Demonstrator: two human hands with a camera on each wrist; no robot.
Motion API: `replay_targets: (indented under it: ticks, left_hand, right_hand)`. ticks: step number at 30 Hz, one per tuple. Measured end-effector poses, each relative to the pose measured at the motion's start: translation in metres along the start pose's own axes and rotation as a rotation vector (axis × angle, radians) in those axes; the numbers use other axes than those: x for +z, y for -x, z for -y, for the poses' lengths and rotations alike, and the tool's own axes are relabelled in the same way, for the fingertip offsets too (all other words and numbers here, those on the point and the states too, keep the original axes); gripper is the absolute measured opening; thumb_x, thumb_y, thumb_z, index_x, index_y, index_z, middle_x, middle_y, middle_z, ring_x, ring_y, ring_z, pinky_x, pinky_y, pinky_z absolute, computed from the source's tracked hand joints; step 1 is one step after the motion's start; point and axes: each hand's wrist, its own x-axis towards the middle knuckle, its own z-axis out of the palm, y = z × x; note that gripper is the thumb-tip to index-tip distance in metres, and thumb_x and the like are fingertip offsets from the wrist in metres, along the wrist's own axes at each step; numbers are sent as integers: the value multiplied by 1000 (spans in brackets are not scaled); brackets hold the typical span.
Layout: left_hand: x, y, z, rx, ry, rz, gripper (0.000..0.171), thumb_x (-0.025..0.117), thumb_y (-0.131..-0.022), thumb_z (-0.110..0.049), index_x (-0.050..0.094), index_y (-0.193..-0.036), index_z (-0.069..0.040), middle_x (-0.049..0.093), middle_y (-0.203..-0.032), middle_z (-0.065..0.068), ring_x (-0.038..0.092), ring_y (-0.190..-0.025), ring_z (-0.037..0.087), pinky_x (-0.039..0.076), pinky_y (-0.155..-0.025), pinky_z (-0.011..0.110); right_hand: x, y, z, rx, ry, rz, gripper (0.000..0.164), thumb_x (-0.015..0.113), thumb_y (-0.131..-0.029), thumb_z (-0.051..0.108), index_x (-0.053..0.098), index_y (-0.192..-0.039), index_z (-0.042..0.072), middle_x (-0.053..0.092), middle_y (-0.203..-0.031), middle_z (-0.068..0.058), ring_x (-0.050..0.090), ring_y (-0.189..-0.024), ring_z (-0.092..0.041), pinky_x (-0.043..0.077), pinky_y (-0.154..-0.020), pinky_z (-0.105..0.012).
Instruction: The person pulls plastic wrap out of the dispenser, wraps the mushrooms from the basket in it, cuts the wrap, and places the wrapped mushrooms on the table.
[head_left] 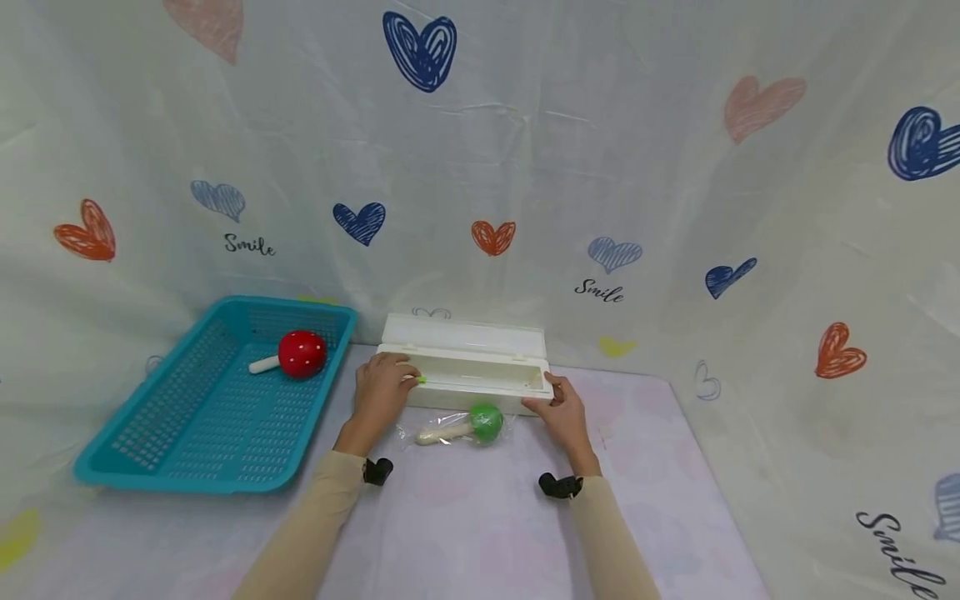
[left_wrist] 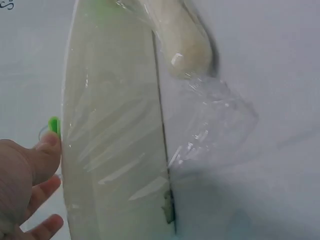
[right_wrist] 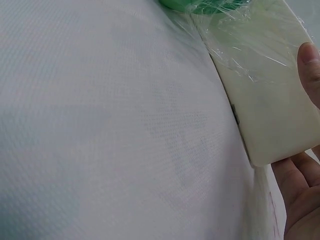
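A long white box (head_left: 457, 398) lies crosswise, its lid (head_left: 465, 337) tipped back. My left hand (head_left: 382, 390) is over its left end, thumb and fingers pinching a small green tab (left_wrist: 54, 126) at the front rim. My right hand (head_left: 558, 410) grips the right end; in the right wrist view its thumb (right_wrist: 310, 70) lies along the upper edge and its fingers are below the corner. Just in front lies a green maraca (head_left: 486, 423) with a pale handle (left_wrist: 185, 47), in clear plastic film (left_wrist: 210, 120). Wrinkled film overlaps the box's front wall in both wrist views.
To the left stands a turquoise plastic basket (head_left: 202, 425) with a red, white-dotted maraca (head_left: 302, 354) inside. A pale cloth (head_left: 465, 517) covers the table. Behind it hangs a white curtain (head_left: 525, 167) printed with hearts.
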Motion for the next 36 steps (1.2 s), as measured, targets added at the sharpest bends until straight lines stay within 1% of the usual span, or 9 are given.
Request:
replay_targets:
  ticks: [2,4,9,14,21,24,27,32,36]
  left_hand:
    - [-1,1,2,-22,13,-6,11,76,-92,-17,80,-102,-12,64,-137,15,51,-133,43,39,-104,66]
    - [-2,2,4,-43,31,-12,12,76,-92,-17,80,-102,-11,59,-142,20,47,-136,47,40,-104,67]
    - [-2,4,8,-90,103,-36,12,77,-91,-11,79,-100,-5,51,-147,29,44,-138,51,42,-107,65]
    - [-3,6,15,-163,216,-50,12,69,-94,-1,75,-104,3,44,-150,33,43,-140,50,39,-114,60]
    - [-4,10,22,-234,286,-44,16,62,-97,4,70,-110,6,52,-145,30,45,-139,48,37,-116,60]
    - [-5,11,25,-266,302,-61,15,60,-98,4,68,-110,5,59,-137,26,51,-133,43,42,-113,58]
    - [-5,13,27,-297,319,-74,16,56,-100,4,65,-113,5,63,-127,26,56,-123,41,47,-106,57]
    - [-6,18,31,-378,316,-95,20,49,-103,3,59,-121,4,64,-129,29,61,-118,41,52,-101,57]
    - [-4,18,34,-386,320,-120,21,48,-105,1,57,-124,4,64,-129,29,63,-119,41,52,-102,56]
  right_hand:
    - [0,0,-1,1,-6,-7,68,91,-79,27,59,-137,12,68,-133,-17,68,-95,-18,52,-67,-21]
    - [1,-1,-2,1,-4,-6,69,91,-79,27,59,-137,11,68,-134,-18,68,-95,-18,52,-68,-21]
    - [4,-1,-3,12,4,13,71,90,-79,29,57,-139,10,66,-138,-17,68,-98,-16,53,-70,-21]
    - [1,1,-1,17,19,-8,70,91,-78,31,58,-138,13,68,-134,-16,66,-96,-16,52,-68,-22]
    - [-4,1,-6,29,5,-23,71,91,-78,29,58,-139,13,69,-132,-17,67,-94,-15,53,-68,-22]
    - [-3,1,-7,22,4,-3,73,91,-79,32,57,-141,14,68,-134,-17,67,-95,-15,52,-68,-22]
    - [-1,1,-6,8,3,-4,73,91,-78,32,57,-140,14,66,-138,-17,67,-98,-18,52,-68,-23]
    - [-1,0,-4,9,0,-1,73,92,-77,32,58,-139,14,66,-138,-16,68,-102,-19,54,-71,-21]
    - [0,-2,-3,1,-15,-2,69,91,-78,30,59,-138,14,68,-135,-14,69,-101,-18,54,-70,-21]
